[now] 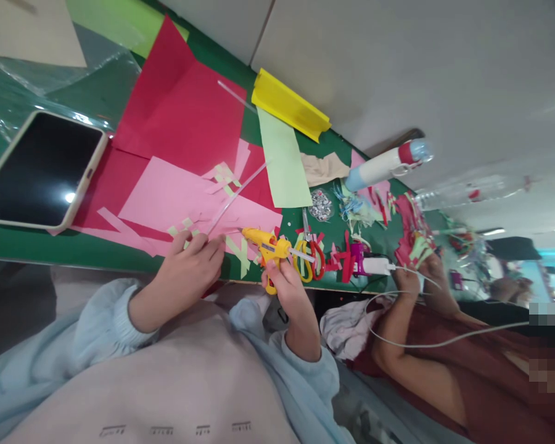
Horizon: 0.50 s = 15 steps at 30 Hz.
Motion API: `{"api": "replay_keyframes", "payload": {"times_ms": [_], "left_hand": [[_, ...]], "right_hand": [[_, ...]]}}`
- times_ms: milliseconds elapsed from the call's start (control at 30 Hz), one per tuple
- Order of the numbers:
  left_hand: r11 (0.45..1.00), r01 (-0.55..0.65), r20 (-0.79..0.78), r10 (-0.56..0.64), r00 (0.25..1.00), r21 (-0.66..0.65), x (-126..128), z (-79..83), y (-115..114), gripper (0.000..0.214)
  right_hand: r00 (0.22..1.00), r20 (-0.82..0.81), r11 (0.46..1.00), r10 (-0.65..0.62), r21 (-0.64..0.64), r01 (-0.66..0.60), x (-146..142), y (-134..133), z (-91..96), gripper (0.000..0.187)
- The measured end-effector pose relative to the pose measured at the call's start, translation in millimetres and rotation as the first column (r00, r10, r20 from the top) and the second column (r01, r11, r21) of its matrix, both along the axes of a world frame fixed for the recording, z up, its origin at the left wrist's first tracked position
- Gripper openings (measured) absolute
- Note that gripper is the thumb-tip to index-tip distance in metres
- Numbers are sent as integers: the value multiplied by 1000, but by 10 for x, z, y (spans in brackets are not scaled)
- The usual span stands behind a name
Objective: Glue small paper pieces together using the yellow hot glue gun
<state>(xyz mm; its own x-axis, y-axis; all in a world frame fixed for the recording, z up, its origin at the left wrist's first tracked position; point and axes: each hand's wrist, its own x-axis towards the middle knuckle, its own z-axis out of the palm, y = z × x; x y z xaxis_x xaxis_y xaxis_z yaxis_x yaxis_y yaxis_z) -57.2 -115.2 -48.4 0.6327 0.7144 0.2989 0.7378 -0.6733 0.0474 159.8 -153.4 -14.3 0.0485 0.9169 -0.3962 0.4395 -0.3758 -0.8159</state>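
My right hand (289, 287) is closed round the handle of a yellow glue gun (263, 242). The gun's nozzle points left, towards my other hand, and a clear glue stick (300, 253) sticks out of its back. My left hand (192, 268) has its fingers curled together at the near edge of the pink paper (176, 188). What these fingers pinch is hidden. A pale green and pink woven strip (181, 227) shows just beyond them. Another translucent stick (240, 191) slants across the pink sheet, its lower end reaching my left fingers.
Red card (185, 98), a phone (41, 166) and a pale green sheet (284, 160) lie on the green table. Red-and-yellow-handled scissors (312, 259) are right of the gun. Further right are a bottle (383, 166), a plugged power adapter (374, 266) and a co-worker's hands (407, 282).
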Motion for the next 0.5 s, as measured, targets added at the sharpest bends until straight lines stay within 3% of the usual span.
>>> {"api": "replay_keyframes", "payload": {"times_ms": [200, 367, 500], "left_hand": [[1000, -3, 10, 3, 1000, -9, 0, 1, 6, 34], [1000, -4, 9, 4, 1000, -15, 4, 25, 7, 33], [1000, 0, 10, 0, 1000, 7, 0, 35, 8, 33]], "right_hand": [[982, -153, 993, -112, 16, 116, 105, -5, 33, 40], [915, -341, 975, -216, -23, 222, 220, -17, 106, 44], [861, -456, 971, -225, -27, 239, 294, -17, 163, 46]]}}
